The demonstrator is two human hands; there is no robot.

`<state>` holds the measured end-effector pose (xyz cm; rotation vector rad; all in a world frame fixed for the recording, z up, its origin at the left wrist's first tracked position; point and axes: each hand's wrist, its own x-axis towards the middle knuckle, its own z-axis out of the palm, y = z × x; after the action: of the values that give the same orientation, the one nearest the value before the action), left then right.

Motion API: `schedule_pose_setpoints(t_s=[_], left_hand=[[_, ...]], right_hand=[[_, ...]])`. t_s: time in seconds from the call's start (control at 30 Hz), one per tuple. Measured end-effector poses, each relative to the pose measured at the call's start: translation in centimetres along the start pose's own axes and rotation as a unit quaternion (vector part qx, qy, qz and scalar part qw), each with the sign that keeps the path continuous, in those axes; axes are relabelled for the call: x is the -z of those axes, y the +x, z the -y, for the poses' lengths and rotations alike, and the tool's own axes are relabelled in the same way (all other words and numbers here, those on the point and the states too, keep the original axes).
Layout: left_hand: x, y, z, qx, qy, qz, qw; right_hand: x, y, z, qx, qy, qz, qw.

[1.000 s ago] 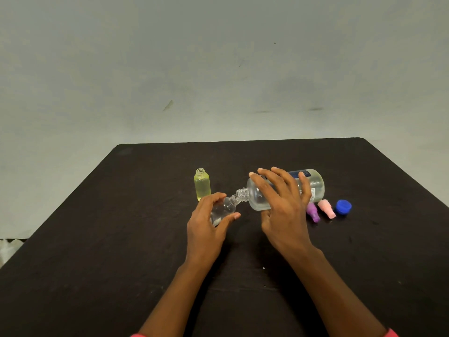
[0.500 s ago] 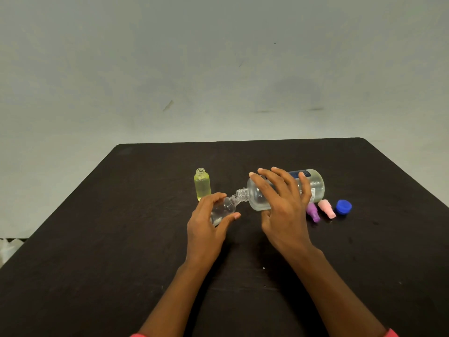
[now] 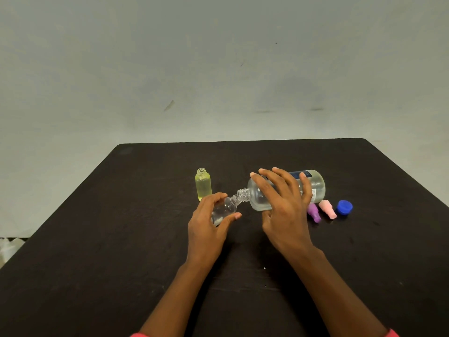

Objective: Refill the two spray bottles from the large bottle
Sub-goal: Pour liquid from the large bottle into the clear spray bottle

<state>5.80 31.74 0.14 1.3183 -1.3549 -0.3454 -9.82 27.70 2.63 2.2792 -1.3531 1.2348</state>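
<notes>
A small yellow bottle [image 3: 203, 184] stands uncapped on the dark table [image 3: 121, 239]. Right of it, the left hand [image 3: 209, 229] curls its fingers round a tilted clear spray bottle [image 3: 224, 210]. Its neck meets the mouth of the large bottle [image 3: 315, 184], which the right hand [image 3: 284, 210] clasps nearly flat. The pouring seems to be in hand; next it needs a slow, steady tip. Farther right lie a purple sprayer top [image 3: 314, 212], a pink sprayer top [image 3: 328, 209] and a blue cap [image 3: 344, 207].

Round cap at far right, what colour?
Blue. The round plastic cap shows best in the head view.
</notes>
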Motion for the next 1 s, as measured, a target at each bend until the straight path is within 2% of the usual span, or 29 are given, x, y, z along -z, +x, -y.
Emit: schedule_pose_setpoints(t_s=[1.0], left_hand=[[0.00,0.10,0.21,-0.010,0.010,0.000,1.000]], right_hand=[[0.09,0.03,0.02,-0.001,-0.003,0.005,1.000]])
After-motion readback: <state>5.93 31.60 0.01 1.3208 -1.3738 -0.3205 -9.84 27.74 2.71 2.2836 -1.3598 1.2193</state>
